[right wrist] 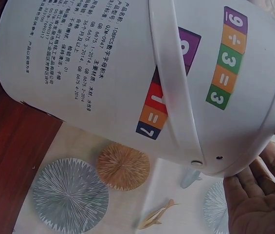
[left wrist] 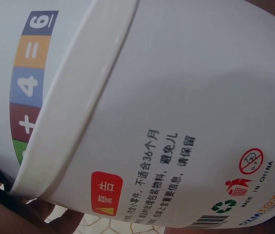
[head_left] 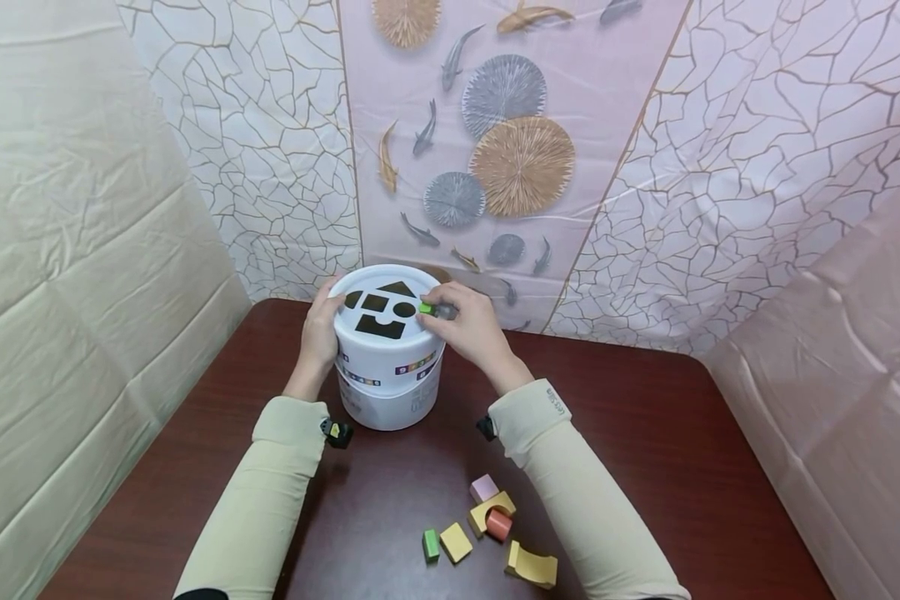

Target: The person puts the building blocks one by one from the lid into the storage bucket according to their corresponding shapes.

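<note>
A white shape-sorter bucket (head_left: 388, 408) stands upright near the table's back edge, its lid (head_left: 351, 323) cut with dark shaped holes. My left hand (head_left: 318, 335) grips the bucket's left side, thumb over the lid's rim. Between thumb and fingertips, my right hand (head_left: 474, 327) pinches a small green block (head_left: 426, 308) at the lid's right edge, close beside the round hole. In the left wrist view, the bucket wall (left wrist: 191, 87) with printed labels fills most of the picture. The right wrist view has my right hand (right wrist: 259, 195) at the lid end of the bucket; the block is hidden there.
Nearer me on the dark red table (head_left: 615, 417) lie a pink block (head_left: 484, 488), a yellow arch (head_left: 482, 518), a red cylinder (head_left: 498, 525), a yellow block (head_left: 456, 543), a green block (head_left: 431, 545) and a curved yellow block (head_left: 532, 567). Patterned cloth (head_left: 450, 242) hangs behind the table.
</note>
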### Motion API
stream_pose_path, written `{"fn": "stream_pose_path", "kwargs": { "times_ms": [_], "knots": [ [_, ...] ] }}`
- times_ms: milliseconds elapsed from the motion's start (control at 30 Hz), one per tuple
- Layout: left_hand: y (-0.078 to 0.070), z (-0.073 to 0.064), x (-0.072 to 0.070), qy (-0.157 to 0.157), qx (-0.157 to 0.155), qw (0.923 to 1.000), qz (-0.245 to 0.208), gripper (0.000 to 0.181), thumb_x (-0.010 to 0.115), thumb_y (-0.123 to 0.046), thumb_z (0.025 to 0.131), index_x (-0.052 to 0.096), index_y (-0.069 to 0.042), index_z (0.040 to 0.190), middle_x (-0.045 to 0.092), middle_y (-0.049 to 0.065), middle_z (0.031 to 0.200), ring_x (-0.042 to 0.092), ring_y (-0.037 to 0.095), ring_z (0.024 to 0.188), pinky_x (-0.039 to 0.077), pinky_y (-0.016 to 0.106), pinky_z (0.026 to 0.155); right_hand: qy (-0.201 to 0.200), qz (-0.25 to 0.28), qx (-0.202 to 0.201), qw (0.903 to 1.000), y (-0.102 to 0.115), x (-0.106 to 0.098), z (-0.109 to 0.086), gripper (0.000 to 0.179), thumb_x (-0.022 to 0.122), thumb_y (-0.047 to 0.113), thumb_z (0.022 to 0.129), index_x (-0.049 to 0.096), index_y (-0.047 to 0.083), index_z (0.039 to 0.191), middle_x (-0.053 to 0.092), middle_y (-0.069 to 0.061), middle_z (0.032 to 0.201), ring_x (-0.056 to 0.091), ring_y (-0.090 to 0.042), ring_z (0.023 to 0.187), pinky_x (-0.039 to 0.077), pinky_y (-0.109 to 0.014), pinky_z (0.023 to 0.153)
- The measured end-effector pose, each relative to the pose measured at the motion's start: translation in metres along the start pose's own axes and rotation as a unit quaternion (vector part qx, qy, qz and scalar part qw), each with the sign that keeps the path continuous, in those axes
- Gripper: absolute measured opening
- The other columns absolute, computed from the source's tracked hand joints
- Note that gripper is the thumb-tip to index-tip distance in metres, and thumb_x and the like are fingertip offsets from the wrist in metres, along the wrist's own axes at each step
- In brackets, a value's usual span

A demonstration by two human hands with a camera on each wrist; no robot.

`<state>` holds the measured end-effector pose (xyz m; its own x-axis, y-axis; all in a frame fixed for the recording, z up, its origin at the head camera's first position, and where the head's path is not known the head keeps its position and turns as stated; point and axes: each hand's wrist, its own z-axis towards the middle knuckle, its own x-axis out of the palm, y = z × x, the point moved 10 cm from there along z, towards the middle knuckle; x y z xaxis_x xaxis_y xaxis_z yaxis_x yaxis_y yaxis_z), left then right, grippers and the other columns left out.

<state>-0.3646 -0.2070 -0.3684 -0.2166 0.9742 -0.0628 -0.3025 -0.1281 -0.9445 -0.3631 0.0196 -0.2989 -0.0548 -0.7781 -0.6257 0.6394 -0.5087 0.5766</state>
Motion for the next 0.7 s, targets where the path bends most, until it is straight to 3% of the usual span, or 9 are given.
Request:
{"fn": "stream_pose_path", "kwargs": {
  "times_ms": [533,700],
  "knots": [
    [0.005,0.002,0.001,-0.004,0.008,0.9999,0.007,0.052,0.036,-0.026,0.101,0.045,-0.013,0.151,0.044,0.009,0.153,0.039,0.024,0.141,0.025,0.044,0.118,-0.002,-0.005,-0.008,1.0,0.0,0.001,-0.001,0.026,0.082,0.023,0.085,0.078,0.011,0.107,0.071,0.006,0.106,0.064,-0.013,0.104,0.051,-0.033,0.092],
    [0.005,0.003,0.0,-0.005,0.008,1.0,0.001,0.052,0.037,-0.026,0.102,0.046,-0.013,0.151,0.045,0.008,0.152,0.039,0.024,0.14,0.026,0.043,0.118,0.03,-0.046,-0.051,0.9972,0.009,0.009,-0.003,0.015,0.07,0.023,0.094,0.079,0.011,0.1,0.071,0.003,0.109,0.062,-0.015,0.109,0.048,-0.034,0.097]
  ]
}}
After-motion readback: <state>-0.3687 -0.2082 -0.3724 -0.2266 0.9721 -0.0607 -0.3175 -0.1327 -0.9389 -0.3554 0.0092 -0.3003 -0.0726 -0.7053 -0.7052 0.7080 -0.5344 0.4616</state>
